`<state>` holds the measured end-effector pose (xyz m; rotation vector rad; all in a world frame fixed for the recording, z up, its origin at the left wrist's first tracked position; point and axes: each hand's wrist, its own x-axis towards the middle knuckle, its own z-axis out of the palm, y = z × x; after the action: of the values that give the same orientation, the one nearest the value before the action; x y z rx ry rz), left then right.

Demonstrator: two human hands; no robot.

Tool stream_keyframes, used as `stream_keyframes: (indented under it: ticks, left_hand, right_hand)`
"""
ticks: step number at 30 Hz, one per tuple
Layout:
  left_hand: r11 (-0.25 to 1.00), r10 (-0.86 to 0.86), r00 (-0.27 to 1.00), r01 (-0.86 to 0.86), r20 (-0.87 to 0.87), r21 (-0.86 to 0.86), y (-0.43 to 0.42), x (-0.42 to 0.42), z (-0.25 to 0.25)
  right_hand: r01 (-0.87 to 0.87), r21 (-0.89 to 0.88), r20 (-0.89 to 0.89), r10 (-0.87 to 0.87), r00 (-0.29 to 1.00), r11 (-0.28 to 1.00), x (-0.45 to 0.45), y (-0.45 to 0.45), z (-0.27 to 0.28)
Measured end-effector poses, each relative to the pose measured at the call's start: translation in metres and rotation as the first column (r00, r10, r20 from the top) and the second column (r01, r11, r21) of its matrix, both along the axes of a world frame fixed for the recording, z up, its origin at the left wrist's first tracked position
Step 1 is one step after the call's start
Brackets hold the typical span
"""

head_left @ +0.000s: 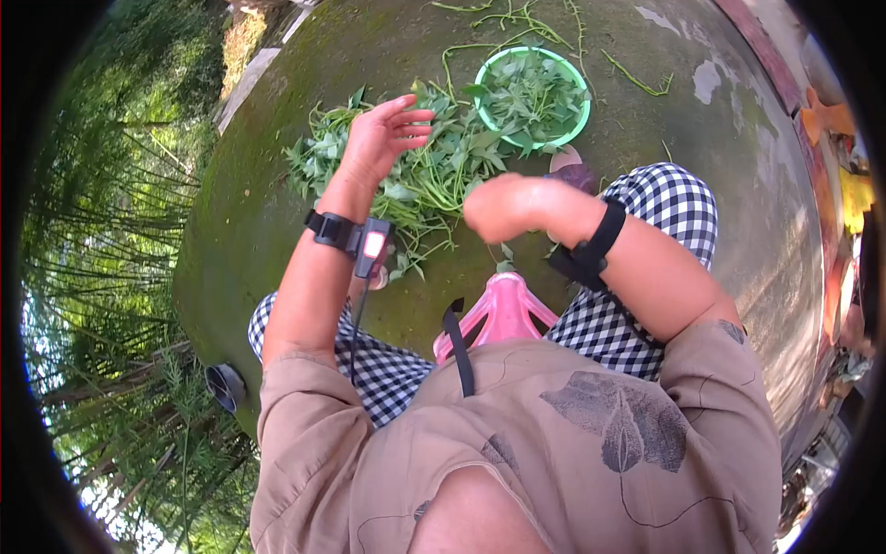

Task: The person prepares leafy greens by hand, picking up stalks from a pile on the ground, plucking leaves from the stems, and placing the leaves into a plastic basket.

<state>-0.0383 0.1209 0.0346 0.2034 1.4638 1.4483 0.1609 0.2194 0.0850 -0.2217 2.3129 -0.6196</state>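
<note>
My left hand (392, 132) is held over the left part of a heap of leafy green stems (448, 152), its fingers spread and nothing visible in them. At the heap's right edge, my right hand (508, 205) is curled closed. Its fingertips are turned away, so whatever it holds is hidden. A small leaf (505, 258) shows just below that hand; I cannot tell if it is attached to anything. Beyond my right hand sits a round green basin (587, 102) filled with picked leaves (533, 92).
Thin bare stems (517, 17) lie scattered past the basin, and another stem (639, 78) is to its right. A pink plastic stool (506, 309) is between my knees. A dark round container (224, 388) stands at the mossy floor's left edge.
</note>
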Motion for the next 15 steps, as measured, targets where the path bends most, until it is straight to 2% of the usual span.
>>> stream_keyframes:
  ticks: [2, 4, 7, 9, 10, 12, 13, 15]
  left_hand:
    - [0.995, 0.082, 0.996, -0.084, -0.033, -0.058, -0.041, -0.016, 0.019]
    - [0.976, 0.215, 0.977, -0.215, -0.003, -0.043, -0.080, -0.029, 0.032]
    - [0.918, 0.389, 0.919, -0.392, 0.061, 0.054, -0.120, -0.028, 0.051]
    - [0.877, 0.458, 0.886, -0.464, 0.074, 0.125, -0.141, -0.026, 0.051]
    - [0.884, 0.459, 0.888, -0.459, 0.020, 0.092, -0.153, -0.035, 0.033]
    - [0.885, 0.465, 0.885, -0.465, 0.003, 0.001, -0.154, -0.037, 0.033]
    - [0.884, 0.466, 0.885, -0.466, -0.008, -0.043, -0.152, -0.040, 0.032]
    - [0.881, 0.472, 0.881, -0.473, -0.043, -0.027, -0.156, -0.050, 0.024]
  right_hand:
    - [0.206, 0.053, -0.088, -0.201, 0.976, 0.977, -0.021, 0.015, -0.033]
    - [0.440, 0.128, -0.240, -0.403, 0.883, 0.889, -0.039, 0.031, -0.060]
    - [0.583, 0.169, -0.189, -0.555, 0.810, 0.794, -0.051, 0.031, -0.072]
    - [0.633, 0.174, -0.068, -0.632, 0.772, 0.754, -0.050, 0.017, -0.101]
    - [0.649, 0.161, -0.246, -0.607, 0.756, 0.743, -0.043, 0.006, -0.145]
    - [0.548, 0.189, 0.010, -0.559, 0.829, 0.815, -0.040, -0.015, -0.190]
    - [0.466, 0.217, -0.046, -0.468, 0.883, 0.858, -0.035, -0.026, -0.221]
    - [0.324, 0.293, 0.080, -0.361, 0.929, 0.899, -0.036, -0.050, -0.253]
